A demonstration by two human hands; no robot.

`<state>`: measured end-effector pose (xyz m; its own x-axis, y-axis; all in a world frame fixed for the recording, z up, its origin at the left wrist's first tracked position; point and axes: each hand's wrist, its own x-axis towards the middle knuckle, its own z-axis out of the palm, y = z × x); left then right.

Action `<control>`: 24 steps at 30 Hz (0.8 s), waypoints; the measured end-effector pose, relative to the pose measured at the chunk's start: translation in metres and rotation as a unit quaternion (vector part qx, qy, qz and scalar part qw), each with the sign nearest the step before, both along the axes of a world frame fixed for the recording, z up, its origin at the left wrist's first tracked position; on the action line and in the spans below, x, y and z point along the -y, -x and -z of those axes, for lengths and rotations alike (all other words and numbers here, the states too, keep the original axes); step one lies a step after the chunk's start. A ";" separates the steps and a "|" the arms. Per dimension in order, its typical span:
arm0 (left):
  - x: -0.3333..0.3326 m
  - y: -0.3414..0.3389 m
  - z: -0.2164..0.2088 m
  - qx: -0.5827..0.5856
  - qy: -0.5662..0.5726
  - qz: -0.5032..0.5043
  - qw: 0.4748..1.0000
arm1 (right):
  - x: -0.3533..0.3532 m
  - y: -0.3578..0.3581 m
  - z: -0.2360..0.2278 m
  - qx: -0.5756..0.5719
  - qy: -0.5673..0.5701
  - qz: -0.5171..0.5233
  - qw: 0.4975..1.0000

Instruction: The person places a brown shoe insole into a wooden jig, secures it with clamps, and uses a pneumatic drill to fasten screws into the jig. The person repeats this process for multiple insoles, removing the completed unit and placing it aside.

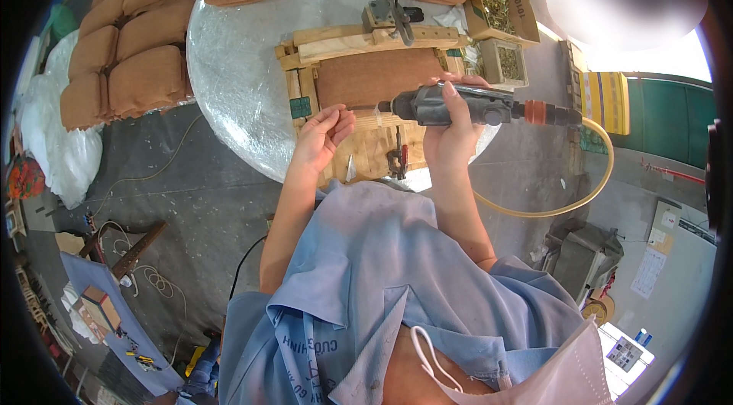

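one dark power tool [492, 107], mid-frame, sits clasped in your right hand [452, 139] while your left hand [321, 138] pinches its slim bit [364, 107]!

Right grip [452, 129] round dark power tool [492, 108], yellowish hose [609, 164] looping right. Left grip [322, 138] curled at tip of slim bit [366, 107]; contact unclear. Wooden jig [347, 48] with brown panel [359, 78] on film-covered round bench [229, 61]. Black clamp [391, 9] at jig's far edge. Brown stacks [153, 31], left.
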<state>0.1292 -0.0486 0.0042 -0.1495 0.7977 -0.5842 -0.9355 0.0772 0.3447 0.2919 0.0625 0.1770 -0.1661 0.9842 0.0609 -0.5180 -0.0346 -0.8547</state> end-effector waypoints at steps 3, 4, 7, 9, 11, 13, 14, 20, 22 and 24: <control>-0.002 -0.001 0.007 0.043 -0.018 -0.018 0.999 | 0.001 0.006 -0.005 -0.020 0.013 0.018 1.000; -0.002 -0.001 0.011 0.066 -0.035 -0.021 0.997 | 0.002 0.007 -0.005 -0.020 0.014 0.018 1.000; -0.002 -0.003 0.013 0.109 -0.050 -0.028 0.992 | 0.001 0.008 -0.006 -0.018 0.016 0.018 1.000; -0.004 -0.006 0.010 0.121 -0.044 -0.032 0.991 | 0.001 0.008 -0.005 -0.018 0.014 0.017 1.000; -0.006 -0.009 0.004 0.123 -0.034 -0.034 0.991 | 0.000 0.007 -0.003 -0.016 0.013 0.017 1.000; -0.007 -0.010 0.005 0.131 -0.030 -0.037 0.990 | -0.001 0.007 -0.002 -0.019 0.012 0.016 1.000; -0.008 -0.010 0.005 0.136 -0.028 -0.039 0.990 | -0.001 0.008 -0.001 -0.023 0.011 0.015 1.000; -0.017 -0.026 0.001 0.200 0.002 -0.108 0.974 | -0.009 0.005 0.008 -0.013 -0.002 -0.010 1.000; -0.019 -0.026 0.001 0.203 0.001 -0.111 0.973 | -0.013 0.003 0.011 -0.005 -0.019 -0.035 0.999; -0.018 -0.025 0.001 0.189 0.008 -0.104 0.976 | -0.016 0.002 0.013 0.002 -0.037 -0.062 0.997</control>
<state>0.1546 -0.0306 0.0030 -0.0786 0.7637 -0.6408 -0.9917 -0.1256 -0.0280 0.2898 0.0783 0.1637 -0.2872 0.9487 0.1323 -0.5099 -0.0345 -0.8595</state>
